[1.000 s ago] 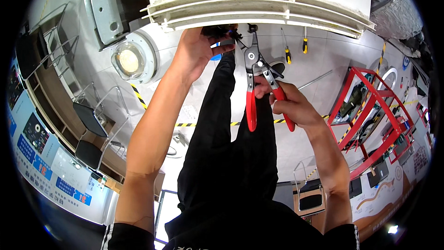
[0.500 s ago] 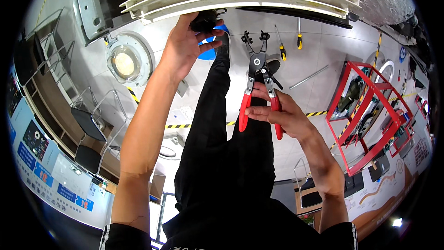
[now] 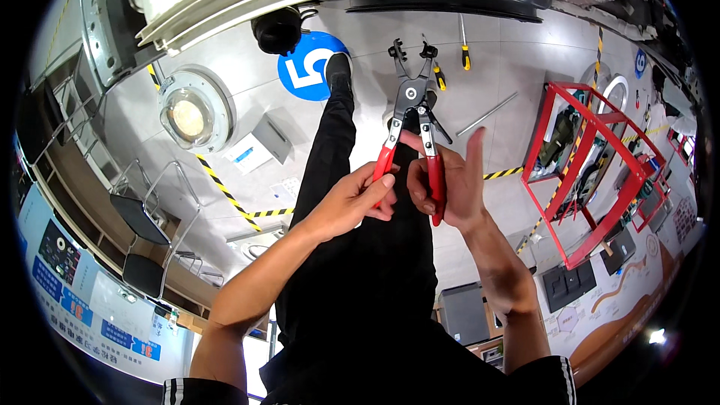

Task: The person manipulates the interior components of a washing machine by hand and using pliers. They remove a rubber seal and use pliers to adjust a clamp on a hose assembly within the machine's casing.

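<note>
L hand (image 3: 351, 199) & R hand (image 3: 461, 187) gripping red-hdl pliers (image 3: 411, 94)

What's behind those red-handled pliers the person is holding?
Behind the pliers: grey floor, part of a yellow-handled screwdriver, and a black trouser leg. Whatever the pliers, left hand and right hand cover directly can't be seen.

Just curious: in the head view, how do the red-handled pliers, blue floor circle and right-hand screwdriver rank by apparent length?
1. Red-handled pliers, probably enlarged by being nearer
2. Blue floor circle
3. Right-hand screwdriver
</note>
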`<state>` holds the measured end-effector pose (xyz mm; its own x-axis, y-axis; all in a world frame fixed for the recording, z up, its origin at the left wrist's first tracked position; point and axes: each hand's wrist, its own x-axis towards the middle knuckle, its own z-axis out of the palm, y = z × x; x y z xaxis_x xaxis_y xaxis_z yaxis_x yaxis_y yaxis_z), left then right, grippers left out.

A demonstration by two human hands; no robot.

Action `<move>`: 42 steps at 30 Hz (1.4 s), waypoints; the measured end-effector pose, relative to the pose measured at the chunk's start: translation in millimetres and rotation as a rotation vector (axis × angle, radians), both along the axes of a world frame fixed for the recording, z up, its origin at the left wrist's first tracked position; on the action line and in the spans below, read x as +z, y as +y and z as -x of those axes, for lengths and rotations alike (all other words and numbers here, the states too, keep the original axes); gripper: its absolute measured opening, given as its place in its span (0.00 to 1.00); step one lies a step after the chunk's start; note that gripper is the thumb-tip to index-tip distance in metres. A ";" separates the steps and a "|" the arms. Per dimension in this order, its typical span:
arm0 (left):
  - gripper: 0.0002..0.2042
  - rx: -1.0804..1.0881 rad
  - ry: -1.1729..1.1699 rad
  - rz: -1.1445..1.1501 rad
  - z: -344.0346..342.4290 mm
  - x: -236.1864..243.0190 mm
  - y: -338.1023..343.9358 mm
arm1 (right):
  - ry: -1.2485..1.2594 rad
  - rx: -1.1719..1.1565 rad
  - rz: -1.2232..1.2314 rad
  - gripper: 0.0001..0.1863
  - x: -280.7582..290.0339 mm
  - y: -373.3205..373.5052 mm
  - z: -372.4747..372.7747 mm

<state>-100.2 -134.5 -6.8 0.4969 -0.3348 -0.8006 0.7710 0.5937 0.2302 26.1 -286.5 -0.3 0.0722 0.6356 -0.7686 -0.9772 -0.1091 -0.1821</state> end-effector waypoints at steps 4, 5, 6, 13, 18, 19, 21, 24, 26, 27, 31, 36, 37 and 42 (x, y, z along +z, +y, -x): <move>0.16 -0.053 -0.079 -0.108 0.4 -1.0 -7.9 | 0.047 -0.025 0.042 0.41 2.8 0.3 -0.5; 0.16 -0.053 -0.098 -0.125 0.0 -0.8 -8.6 | 0.066 -0.045 0.017 0.40 2.3 -1.3 -0.9; 0.16 -0.059 -0.119 -0.139 -0.1 -0.9 -8.2 | 0.083 -0.056 0.030 0.39 3.8 -1.8 -1.2; 0.17 -0.144 -0.146 -0.241 2.0 0.2 5.2 | 0.114 -0.022 0.022 0.37 6.9 -11.7 -4.8; 0.18 -0.147 -0.102 -0.240 12.8 -6.2 10.9 | 0.125 0.026 0.001 0.39 5.3 -15.5 -6.2; 0.18 -0.149 -0.104 -0.238 13.6 -6.9 11.3 | 0.116 0.032 -0.009 0.40 4.6 -15.3 -6.1; 0.18 -0.134 -0.110 -0.242 17.5 -10.3 11.0 | 0.093 0.036 -0.004 0.38 4.6 -12.8 -5.1; 0.19 -0.102 -0.122 -0.271 22.5 -13.1 10.0 | -0.068 0.144 0.037 0.32 6.3 -6.5 -3.9; 0.19 -0.108 -0.133 -0.303 20.5 -9.2 11.9 | -0.333 0.364 0.059 0.29 5.1 -2.5 -4.3; 0.20 -0.099 -0.142 -0.300 21.5 -10.2 13.2 | -0.318 0.317 0.052 0.30 3.4 -1.7 -3.1; 0.23 -0.055 -0.193 -0.248 25.0 -9.5 16.3 | -0.088 0.121 -0.066 0.37 6.4 3.3 -2.3; 0.26 -0.142 -0.271 -0.275 33.1 -11.5 15.8 | 0.148 -0.094 -0.204 0.44 0.6 5.6 17.8; 0.26 -0.128 -0.277 -0.271 34.1 -12.4 15.5 | 0.164 -0.115 -0.236 0.45 0.0 4.4 21.0; 0.29 -0.153 -0.264 -0.165 17.8 6.4 20.3 | 0.128 -0.064 -0.298 0.38 0.9 -10.1 16.2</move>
<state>-118.0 -114.2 -0.4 0.6483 -0.2982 -0.7006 0.7492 0.4141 0.5170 9.9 -296.6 0.6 0.0346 0.8311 -0.5551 -0.9974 -0.0067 -0.0722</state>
